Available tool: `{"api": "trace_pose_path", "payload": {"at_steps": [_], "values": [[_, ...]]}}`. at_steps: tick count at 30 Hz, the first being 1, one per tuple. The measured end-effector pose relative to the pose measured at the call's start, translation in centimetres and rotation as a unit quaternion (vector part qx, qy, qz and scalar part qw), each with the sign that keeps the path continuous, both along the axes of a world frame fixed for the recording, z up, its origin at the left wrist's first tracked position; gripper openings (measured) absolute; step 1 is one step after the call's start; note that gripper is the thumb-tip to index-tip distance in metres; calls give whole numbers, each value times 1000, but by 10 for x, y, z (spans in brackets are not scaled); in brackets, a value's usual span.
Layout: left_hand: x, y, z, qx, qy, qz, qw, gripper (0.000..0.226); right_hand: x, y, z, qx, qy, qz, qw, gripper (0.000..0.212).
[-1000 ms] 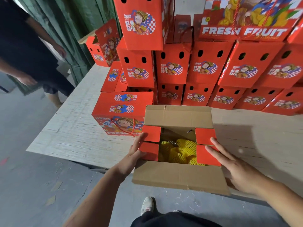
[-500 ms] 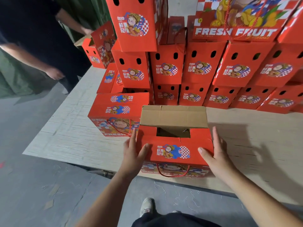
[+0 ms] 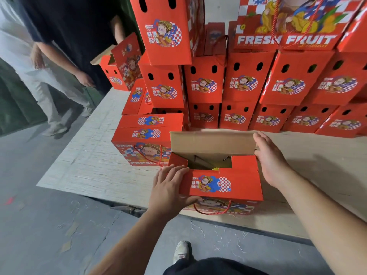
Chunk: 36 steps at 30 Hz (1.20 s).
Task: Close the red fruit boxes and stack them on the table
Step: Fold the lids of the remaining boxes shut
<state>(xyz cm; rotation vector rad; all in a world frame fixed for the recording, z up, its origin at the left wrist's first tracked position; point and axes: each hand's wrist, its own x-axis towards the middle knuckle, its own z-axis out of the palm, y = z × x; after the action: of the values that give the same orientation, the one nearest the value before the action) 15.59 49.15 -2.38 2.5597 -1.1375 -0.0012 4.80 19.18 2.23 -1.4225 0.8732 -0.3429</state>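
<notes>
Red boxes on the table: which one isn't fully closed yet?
The box at the near table edge, between the left hand and right hand: its brown far flap stands up; the stacked boxes behind look shut.

box [image 3: 220,183]: printed red cardboard, slight sheen; raw brown inside its 12 o'clock flap [image 3: 212,142] | table [image 3: 95,161]: pale rough-grained wood | handle [image 3: 212,211]: red cord

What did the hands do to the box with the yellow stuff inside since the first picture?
The near flap went from hanging down outside to folded over the top, hiding most of the yellow netting. The left hand shifted to hold that flap's left end, and the right hand moved up to the far flap. The far flap still stands open, the box stays at the table edge, and the stacked boxes haven't moved.
</notes>
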Motion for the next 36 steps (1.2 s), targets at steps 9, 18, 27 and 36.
{"api": "trace_pose_path", "payload": {"at_steps": [9, 18, 27, 36], "values": [[-6, -1, -7, -98, -26, 14, 995, 101, -38, 8, -29, -320, 47, 241, 915, 54], [32, -31, 24, -29, -10, 48, 998, 71, -26, 1, -15, -647, 127, 303, 688, 72], [44, -42, 21, 126, -83, -4, 988, 75, -22, 12, -22, -630, 241, 336, 657, 72], [51, -49, 23, 181, 14, -57, 982, 82, -18, 17, -21, -544, 307, 375, 685, 75]]}}
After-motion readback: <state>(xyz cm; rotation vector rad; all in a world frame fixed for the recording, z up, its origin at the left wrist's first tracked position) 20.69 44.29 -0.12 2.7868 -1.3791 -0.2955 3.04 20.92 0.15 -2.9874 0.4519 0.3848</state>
